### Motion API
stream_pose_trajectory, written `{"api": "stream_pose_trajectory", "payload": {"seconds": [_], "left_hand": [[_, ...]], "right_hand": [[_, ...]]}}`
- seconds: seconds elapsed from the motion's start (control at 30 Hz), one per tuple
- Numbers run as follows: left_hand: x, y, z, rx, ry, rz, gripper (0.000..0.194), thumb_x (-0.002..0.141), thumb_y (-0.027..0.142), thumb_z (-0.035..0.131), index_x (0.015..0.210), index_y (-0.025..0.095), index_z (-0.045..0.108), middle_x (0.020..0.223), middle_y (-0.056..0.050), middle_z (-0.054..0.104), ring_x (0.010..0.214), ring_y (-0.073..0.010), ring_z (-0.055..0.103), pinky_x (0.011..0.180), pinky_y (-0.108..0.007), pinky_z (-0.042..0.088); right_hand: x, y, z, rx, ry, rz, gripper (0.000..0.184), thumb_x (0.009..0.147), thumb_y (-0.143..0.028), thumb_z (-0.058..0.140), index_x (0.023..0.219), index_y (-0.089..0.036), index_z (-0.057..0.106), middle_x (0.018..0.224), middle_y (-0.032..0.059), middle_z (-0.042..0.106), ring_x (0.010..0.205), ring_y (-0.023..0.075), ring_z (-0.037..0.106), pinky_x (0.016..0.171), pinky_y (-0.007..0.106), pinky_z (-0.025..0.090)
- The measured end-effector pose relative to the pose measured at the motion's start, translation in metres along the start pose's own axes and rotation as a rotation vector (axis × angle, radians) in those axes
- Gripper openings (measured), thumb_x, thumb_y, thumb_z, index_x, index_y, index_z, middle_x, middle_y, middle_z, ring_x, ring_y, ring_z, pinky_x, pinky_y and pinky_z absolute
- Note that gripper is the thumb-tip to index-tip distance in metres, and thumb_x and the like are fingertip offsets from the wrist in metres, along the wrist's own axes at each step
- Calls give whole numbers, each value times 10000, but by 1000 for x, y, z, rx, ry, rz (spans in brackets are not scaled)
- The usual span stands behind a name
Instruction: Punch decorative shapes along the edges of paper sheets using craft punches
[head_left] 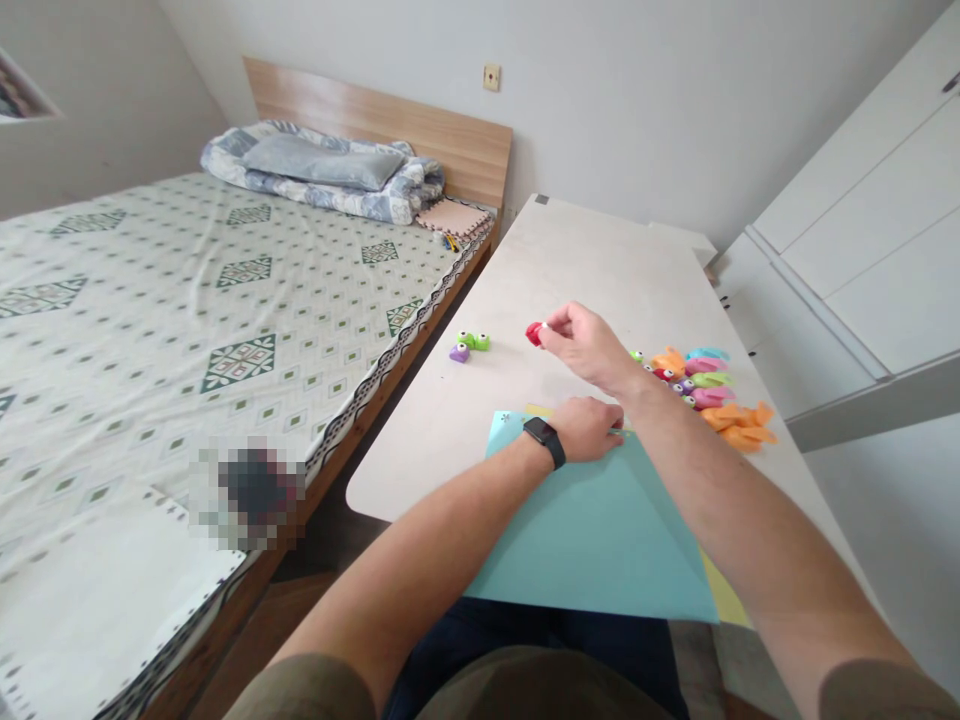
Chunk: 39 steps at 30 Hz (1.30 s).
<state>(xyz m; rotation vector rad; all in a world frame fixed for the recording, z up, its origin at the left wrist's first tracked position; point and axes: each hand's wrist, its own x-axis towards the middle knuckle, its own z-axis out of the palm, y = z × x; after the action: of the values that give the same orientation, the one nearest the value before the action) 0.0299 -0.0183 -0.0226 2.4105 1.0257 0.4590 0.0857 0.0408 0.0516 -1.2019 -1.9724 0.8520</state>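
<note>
The right hand (589,345) pinched a small red plastic piece (534,334) between its fingertips, raised above the middle of the counter (480,280). The left hand (589,428) rested on a teal paper sheet (592,530) at the counter's near edge, not clamped on anything. Green and purple pieces (469,345) sat left of the hands; a colourful heap of plastic pieces (705,385) lay just right.

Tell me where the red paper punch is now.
In the head view, the right hand pinches the red paper punch over the table, just right of the green punch and purple punch.
</note>
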Motion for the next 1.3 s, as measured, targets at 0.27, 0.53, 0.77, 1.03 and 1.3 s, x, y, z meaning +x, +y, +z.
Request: {"api": "stream_pose_trajectory", "payload": {"seconds": [0.27, 0.53, 0.77, 1.03, 1.3], "left_hand": [[2, 0, -2, 38, 15, 45, 232, 917, 361, 588, 1022, 183, 693, 954, -77, 760, 879, -234, 712, 780, -314, 526], [6, 2, -1, 2, 15, 48, 201, 924, 337, 598, 1016, 186, 693, 973, -61, 759, 885, -206, 708, 802, -294, 518], [7, 3, -1, 0, 7, 49, 179, 936, 318, 592, 996, 183, 693, 958, -51, 758, 868, -195, 699, 791, -286, 511], [9, 1, 0, 6, 13, 51, 165, 939, 307, 587, 989, 190, 691, 943, -42, 755, 852, -188, 694, 778, -280, 503], [10, 1, -1, 4, 19, 56, 162, 939, 303, 582, 986, 190, 689, 938, -41, 750, 848, -183, 690, 772, -274, 501]], "right_hand": [[-96, 51, -97, 375, 59, 145, 398, 790, -342, 801, 1107, -229, 588, 1049, 48, 685, 931, 184, 654, 763, 303, 512], [-140, 104, -130, 156, -157, 233, 459, 782, -313, 791, 1211, -252, 641, 1043, 50, 686, 893, 213, 630, 805, 365, 526], [-150, 109, -127, -37, -200, 220, 455, 791, -312, 751, 1229, -262, 639, 1048, 29, 700, 714, 163, 553, 708, 346, 496], [-152, 103, -130, -158, -156, 179, 447, 795, -317, 740, 1229, -269, 644, 1092, 36, 714, 764, 182, 572, 734, 359, 496], [-152, 98, -127, -175, -134, 152, 427, 779, -304, 735, 1195, -239, 667, 1078, 56, 726, 858, 220, 632, 736, 360, 498]]}}
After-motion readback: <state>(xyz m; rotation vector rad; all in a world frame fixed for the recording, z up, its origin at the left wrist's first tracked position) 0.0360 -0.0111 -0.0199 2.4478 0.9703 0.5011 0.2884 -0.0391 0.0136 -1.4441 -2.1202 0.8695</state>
